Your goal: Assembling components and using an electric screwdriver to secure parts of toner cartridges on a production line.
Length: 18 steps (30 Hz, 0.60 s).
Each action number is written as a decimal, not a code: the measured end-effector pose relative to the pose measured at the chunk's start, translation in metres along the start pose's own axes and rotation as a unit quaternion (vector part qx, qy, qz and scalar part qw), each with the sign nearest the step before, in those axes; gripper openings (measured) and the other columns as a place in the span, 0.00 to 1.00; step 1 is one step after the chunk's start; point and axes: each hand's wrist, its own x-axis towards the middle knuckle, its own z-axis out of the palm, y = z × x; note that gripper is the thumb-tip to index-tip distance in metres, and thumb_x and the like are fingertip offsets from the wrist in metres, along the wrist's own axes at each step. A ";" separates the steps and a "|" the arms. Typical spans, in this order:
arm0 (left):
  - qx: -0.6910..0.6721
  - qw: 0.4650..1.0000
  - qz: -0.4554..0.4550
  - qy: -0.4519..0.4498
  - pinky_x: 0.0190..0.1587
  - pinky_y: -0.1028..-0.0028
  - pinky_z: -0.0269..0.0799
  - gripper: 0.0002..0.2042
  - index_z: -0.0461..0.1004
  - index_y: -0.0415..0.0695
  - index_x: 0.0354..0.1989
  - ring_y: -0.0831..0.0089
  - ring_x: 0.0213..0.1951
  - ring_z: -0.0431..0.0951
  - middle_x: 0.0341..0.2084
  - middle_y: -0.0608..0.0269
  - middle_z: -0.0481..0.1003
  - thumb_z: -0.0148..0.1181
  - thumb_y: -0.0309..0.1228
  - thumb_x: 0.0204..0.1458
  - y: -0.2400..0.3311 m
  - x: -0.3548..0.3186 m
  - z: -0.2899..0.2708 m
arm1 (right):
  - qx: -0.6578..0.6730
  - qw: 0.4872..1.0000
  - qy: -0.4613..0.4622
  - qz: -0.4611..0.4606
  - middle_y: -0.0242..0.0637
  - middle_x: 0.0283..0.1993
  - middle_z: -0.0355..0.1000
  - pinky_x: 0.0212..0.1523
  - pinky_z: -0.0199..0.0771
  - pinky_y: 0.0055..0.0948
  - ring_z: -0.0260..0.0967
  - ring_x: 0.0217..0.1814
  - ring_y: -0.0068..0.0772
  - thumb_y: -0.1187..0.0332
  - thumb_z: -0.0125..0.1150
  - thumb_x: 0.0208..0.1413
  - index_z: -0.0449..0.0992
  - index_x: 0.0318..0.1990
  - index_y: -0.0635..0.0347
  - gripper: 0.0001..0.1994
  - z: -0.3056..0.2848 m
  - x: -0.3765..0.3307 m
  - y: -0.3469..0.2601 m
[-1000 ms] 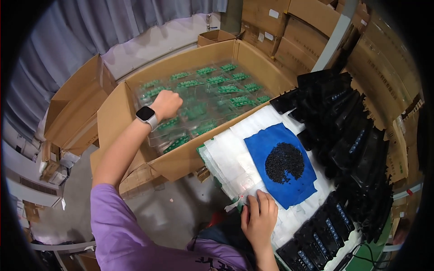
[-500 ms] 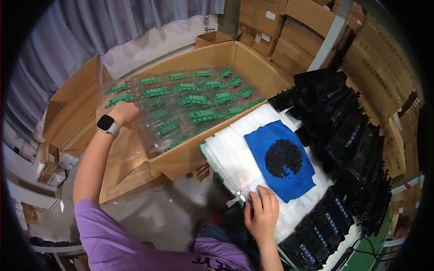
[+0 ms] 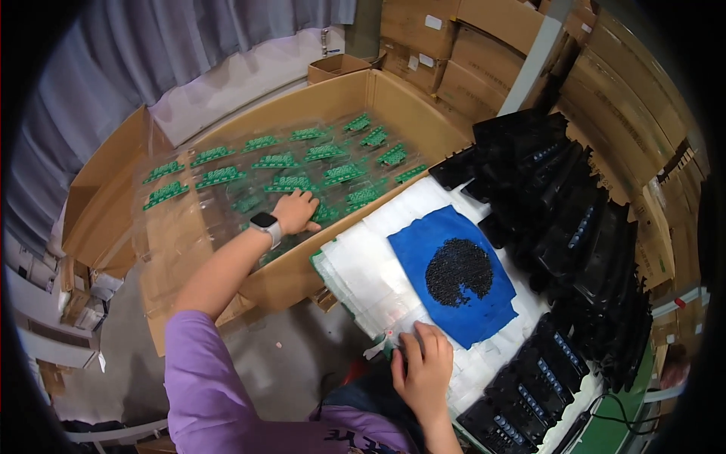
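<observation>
My left hand (image 3: 296, 213), a watch on its wrist, reaches into the large cardboard box (image 3: 261, 278). Its fingers and thumb are apart at the edge of a green circuit board (image 3: 325, 213); no firm hold shows. Several more green circuit boards (image 3: 277, 160) lie in rows on clear plastic trays (image 3: 178, 227) inside the box. At the table's near edge my right hand (image 3: 425, 371) rests on white sheet padding (image 3: 370, 301), fingers loosely spread and holding nothing. Beyond it, a blue cloth (image 3: 484, 330) carries a heap of tiny black parts (image 3: 458, 272).
Stacked black plastic housings (image 3: 563, 204) fill the table's right side. A row of black housings with shiny inserts (image 3: 529, 393) lies at the near right, beside a black cable (image 3: 628, 424). Cardboard cartons (image 3: 484, 83) are piled behind, and a grey curtain (image 3: 174, 53) hangs at the back left.
My left hand has moved right and nearer, from the boards at the box's left side to one by its near edge. My right hand stays at the table edge. The whole view has shifted slightly.
</observation>
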 end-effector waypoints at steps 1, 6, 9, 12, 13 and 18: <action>-0.034 0.999 -0.007 0.031 0.44 0.60 0.70 0.35 0.66 0.39 0.49 0.52 0.41 0.71 0.39 0.50 0.70 0.64 0.52 0.37 0.000 0.001 0.003 | 0.002 1.000 -0.005 0.002 0.48 0.47 0.65 0.47 0.61 0.41 0.63 0.50 0.49 0.70 0.60 0.41 0.72 0.40 0.63 0.15 0.000 0.000 -0.001; -0.090 0.988 -0.003 -0.125 0.46 0.61 0.70 0.27 0.71 0.37 0.38 0.52 0.45 0.69 0.37 0.49 0.70 0.69 0.45 0.32 -0.008 0.028 -0.036 | -0.008 1.000 -0.015 0.015 0.48 0.47 0.65 0.48 0.62 0.42 0.63 0.49 0.51 0.71 0.61 0.38 0.72 0.39 0.63 0.16 0.001 0.002 0.002; -0.094 0.992 -0.033 0.083 0.46 0.63 0.68 0.23 0.72 0.36 0.34 0.54 0.45 0.68 0.37 0.48 0.70 0.68 0.34 0.27 -0.031 0.049 -0.058 | -0.017 1.000 -0.020 0.017 0.49 0.47 0.65 0.47 0.62 0.43 0.63 0.49 0.51 0.70 0.61 0.38 0.71 0.39 0.63 0.16 0.001 0.002 0.002; -0.048 0.995 -0.053 0.068 0.48 0.65 0.67 0.25 0.72 0.36 0.35 0.55 0.46 0.67 0.36 0.51 0.70 0.71 0.35 0.25 -0.073 0.056 -0.025 | -0.019 0.999 -0.022 0.021 0.48 0.47 0.65 0.46 0.62 0.43 0.63 0.49 0.51 0.69 0.61 0.38 0.71 0.39 0.63 0.17 0.001 0.003 0.002; -0.075 0.996 -0.034 0.041 0.48 0.64 0.67 0.27 0.72 0.37 0.36 0.55 0.47 0.67 0.37 0.51 0.70 0.72 0.37 0.25 -0.086 0.052 -0.008 | -0.010 0.999 -0.027 0.020 0.48 0.46 0.65 0.45 0.62 0.43 0.63 0.49 0.51 0.69 0.61 0.38 0.71 0.39 0.62 0.17 0.002 0.003 0.002; -0.182 0.983 -0.031 0.014 0.48 0.64 0.68 0.32 0.72 0.39 0.41 0.55 0.47 0.69 0.36 0.49 0.71 0.75 0.42 0.24 -0.089 0.056 0.016 | -0.029 0.998 -0.054 0.024 0.46 0.46 0.66 0.43 0.61 0.40 0.63 0.49 0.46 0.65 0.59 0.41 0.72 0.39 0.62 0.16 0.005 0.005 0.005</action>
